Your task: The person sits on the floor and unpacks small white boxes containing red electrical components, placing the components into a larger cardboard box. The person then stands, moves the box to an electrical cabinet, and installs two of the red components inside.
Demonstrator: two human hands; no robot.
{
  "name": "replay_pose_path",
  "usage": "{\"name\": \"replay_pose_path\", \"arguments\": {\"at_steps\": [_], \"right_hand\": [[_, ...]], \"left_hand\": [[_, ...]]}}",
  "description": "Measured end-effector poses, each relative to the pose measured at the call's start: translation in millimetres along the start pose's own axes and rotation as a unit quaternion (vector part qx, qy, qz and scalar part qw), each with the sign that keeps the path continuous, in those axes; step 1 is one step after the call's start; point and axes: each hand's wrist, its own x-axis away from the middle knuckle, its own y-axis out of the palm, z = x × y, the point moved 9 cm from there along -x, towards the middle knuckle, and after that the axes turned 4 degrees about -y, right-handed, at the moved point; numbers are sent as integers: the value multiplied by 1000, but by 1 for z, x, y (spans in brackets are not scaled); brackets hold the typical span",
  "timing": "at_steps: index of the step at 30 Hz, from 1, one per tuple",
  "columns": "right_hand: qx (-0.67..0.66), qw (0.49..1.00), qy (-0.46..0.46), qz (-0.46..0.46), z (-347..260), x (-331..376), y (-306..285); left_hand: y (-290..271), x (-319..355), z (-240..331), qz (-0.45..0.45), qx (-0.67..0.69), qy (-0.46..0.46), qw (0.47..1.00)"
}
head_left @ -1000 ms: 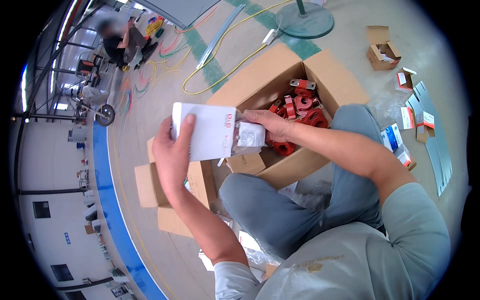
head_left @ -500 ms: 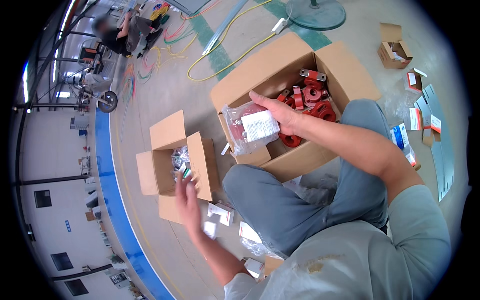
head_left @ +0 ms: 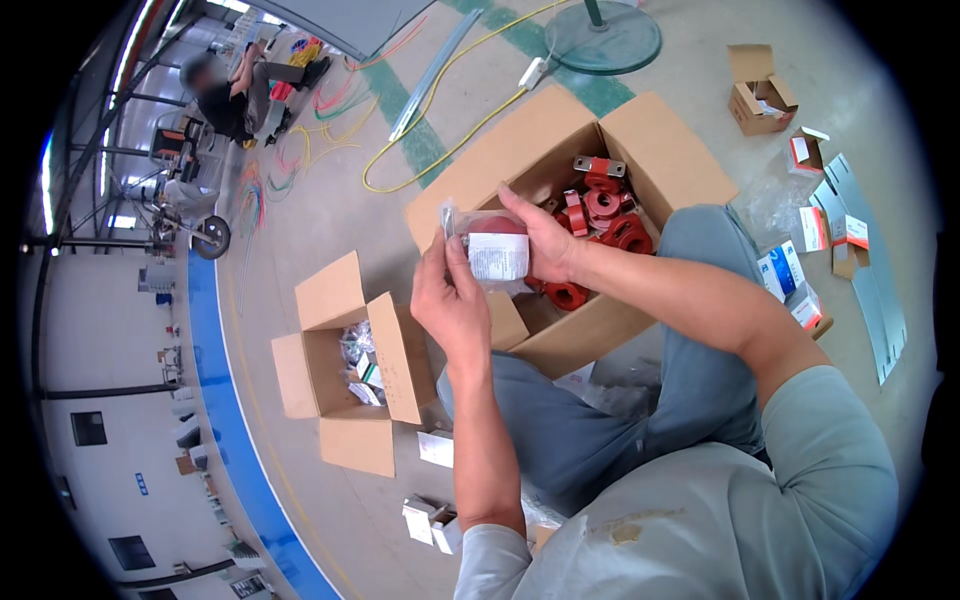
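Note:
A clear plastic bag [head_left: 478, 222] is held up between my hands, over the near left edge of a large open carton [head_left: 640, 310]. Something red shows inside the bag, and a white printed slip [head_left: 498, 256] faces me. My right hand [head_left: 545, 240] grips the bag's right side, thumb up. At its left edge my left hand [head_left: 452, 295] pinches the plastic between thumb and fingers. Red ring-shaped parts [head_left: 603, 204], some with metal ends, lie loose in the carton beneath.
A smaller open carton [head_left: 395, 350] with small boxes and plastic wrap stands at left. Small white boxes [head_left: 432, 522] lie near my left arm. Cartons and grey metal strips [head_left: 868, 285] are at right. A yellow cable [head_left: 440, 95] crosses the floor; a person [head_left: 225, 100] sits far left.
My left hand has come up from beside the smaller carton to the bag and taken hold of its left edge. The bag has shifted slightly left in my right hand.

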Motion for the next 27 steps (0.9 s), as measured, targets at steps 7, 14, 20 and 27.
{"name": "replay_pose_path", "arguments": {"at_steps": [7, 14, 20, 27], "right_hand": [[-23, 999, -26, -11, -13, -4, -5], [13, 1000, -7, -18, -24, 9, 15], [74, 997, 4, -10, -18, 14, 12], [76, 996, 45, -33, 2, 18, 5]], "left_hand": [[6, -9, 38, 28, -68, 144, 987], [-11, -42, 72, 16, -72, 180, 981], [-30, -56, 66, 33, -59, 173, 983], [-50, -74, 69, 34, 173, 105, 979]]}}
